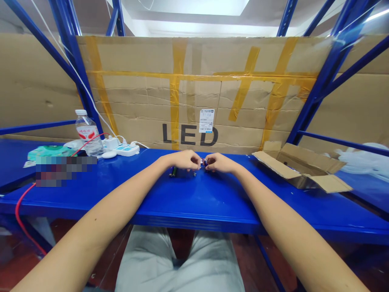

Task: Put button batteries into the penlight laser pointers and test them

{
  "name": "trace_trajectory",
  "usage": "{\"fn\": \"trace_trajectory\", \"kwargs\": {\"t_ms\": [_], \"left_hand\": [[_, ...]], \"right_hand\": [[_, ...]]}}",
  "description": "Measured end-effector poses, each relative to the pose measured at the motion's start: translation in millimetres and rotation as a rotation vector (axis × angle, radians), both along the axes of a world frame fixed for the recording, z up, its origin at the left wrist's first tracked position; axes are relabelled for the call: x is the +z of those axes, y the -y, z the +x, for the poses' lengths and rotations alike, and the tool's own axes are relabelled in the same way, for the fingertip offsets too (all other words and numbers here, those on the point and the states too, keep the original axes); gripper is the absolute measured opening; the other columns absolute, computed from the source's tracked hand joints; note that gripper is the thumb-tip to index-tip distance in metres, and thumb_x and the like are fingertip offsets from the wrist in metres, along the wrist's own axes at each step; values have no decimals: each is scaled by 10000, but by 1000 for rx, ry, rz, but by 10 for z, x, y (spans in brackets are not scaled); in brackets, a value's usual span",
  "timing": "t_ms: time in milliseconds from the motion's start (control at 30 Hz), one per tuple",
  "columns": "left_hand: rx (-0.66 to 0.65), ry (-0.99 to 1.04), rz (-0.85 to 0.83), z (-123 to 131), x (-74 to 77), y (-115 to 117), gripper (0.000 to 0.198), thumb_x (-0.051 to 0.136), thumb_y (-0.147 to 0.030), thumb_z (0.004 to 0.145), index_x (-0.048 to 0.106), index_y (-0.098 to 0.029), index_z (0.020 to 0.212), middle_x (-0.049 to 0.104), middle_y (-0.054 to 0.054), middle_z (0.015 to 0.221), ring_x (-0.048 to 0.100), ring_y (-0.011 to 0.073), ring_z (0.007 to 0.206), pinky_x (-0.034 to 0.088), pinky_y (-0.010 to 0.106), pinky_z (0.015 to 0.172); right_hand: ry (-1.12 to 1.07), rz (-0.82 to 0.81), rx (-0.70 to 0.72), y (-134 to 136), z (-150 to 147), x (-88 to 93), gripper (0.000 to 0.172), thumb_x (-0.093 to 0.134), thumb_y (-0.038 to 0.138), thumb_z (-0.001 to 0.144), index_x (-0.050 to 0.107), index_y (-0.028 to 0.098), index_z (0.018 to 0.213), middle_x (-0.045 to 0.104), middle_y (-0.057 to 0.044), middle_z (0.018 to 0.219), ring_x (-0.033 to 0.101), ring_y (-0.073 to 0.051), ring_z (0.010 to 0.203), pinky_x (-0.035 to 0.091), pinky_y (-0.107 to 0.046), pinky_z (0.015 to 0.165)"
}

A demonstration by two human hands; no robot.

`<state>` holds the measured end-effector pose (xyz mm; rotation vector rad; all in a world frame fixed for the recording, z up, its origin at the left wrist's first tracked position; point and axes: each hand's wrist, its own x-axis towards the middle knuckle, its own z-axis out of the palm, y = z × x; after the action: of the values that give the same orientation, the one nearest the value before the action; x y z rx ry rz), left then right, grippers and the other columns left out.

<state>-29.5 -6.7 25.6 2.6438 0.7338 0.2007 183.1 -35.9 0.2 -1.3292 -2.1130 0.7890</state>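
Note:
My left hand (184, 160) and my right hand (221, 163) meet over the middle of the blue table, with fingertips pinched. Between them is a small purple-and-silver piece (203, 162), too small and partly hidden to tell its kind. The right fingertips close on its right side, and the left fingertips touch or grip its left side. A short dark green piece (173, 172) lies on the table below my left hand, partly covered by it. A tiny metallic bit (195, 174) rests beneath the left fingers.
An open cardboard box (299, 166) stands at the right. At the left are a water bottle (88, 134), a white power strip (126, 149), a green packet (50, 153) and a red cable (22, 196). A large cardboard panel (146, 101) stands behind, framed by blue posts.

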Motion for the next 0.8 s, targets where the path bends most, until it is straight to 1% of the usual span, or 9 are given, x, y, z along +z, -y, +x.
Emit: {"fn": "trace_trajectory", "kwargs": {"t_ms": [33,100,167,267,333,400,500,633,800], "left_hand": [[-19,-70,-84,-7,11,15,182,570,-220,739,676,-174,879,694,13,768,607,131,633,434,231,601],[-11,-147,-119,-1,10,48,192,595,-205,697,656,-187,878,676,1,737,594,132,619,427,230,583],[22,-153,-32,22,-11,76,180,604,-182,668,636,-194,845,659,-2,720,582,138,635,415,231,580],[26,-148,65,50,-46,87,127,587,-168,670,603,-192,794,640,3,734,567,142,652,398,235,576],[34,-133,76,49,-61,76,150,586,-169,671,591,-191,819,634,3,739,566,146,651,395,238,573],[45,-112,64,36,-69,59,223,593,-167,667,595,-193,888,633,-2,738,568,149,641,394,239,569],[24,-91,73,21,-72,47,269,599,-164,676,629,-204,940,647,-6,761,569,145,649,395,235,587],[-23,-113,112,31,-64,64,173,586,-162,710,675,-209,851,666,-4,787,578,140,698,401,227,638],[-39,-103,132,44,-50,105,74,608,-184,714,664,-199,761,643,-9,721,557,137,661,372,233,599]], "right_hand": [[2,1,7,2,-1,2,116,627,165,651,554,177,740,594,21,610,539,-123,565,430,-241,541],[1,-6,23,2,-3,2,124,622,175,650,555,178,754,580,30,600,528,-119,555,417,-240,533],[-1,-14,37,-5,-2,-4,136,622,188,647,558,179,767,577,35,603,524,-117,552,408,-242,532],[10,-5,43,-19,4,-20,145,623,203,645,566,177,776,582,35,615,523,-118,558,404,-247,543],[21,12,41,-27,10,-30,151,620,205,649,579,175,791,592,31,628,528,-122,570,403,-250,555],[32,33,38,-31,14,-37,155,617,200,649,591,172,800,606,25,642,538,-127,591,403,-251,572],[43,54,42,-33,13,-38,161,611,192,650,604,168,809,611,23,644,540,-128,603,404,-252,594],[50,52,44,-30,6,-33,145,614,206,658,599,165,797,588,31,607,521,-126,577,393,-253,584],[39,44,48,-27,6,-31,149,615,208,661,591,167,802,589,30,614,524,-127,580,386,-249,574]]}}
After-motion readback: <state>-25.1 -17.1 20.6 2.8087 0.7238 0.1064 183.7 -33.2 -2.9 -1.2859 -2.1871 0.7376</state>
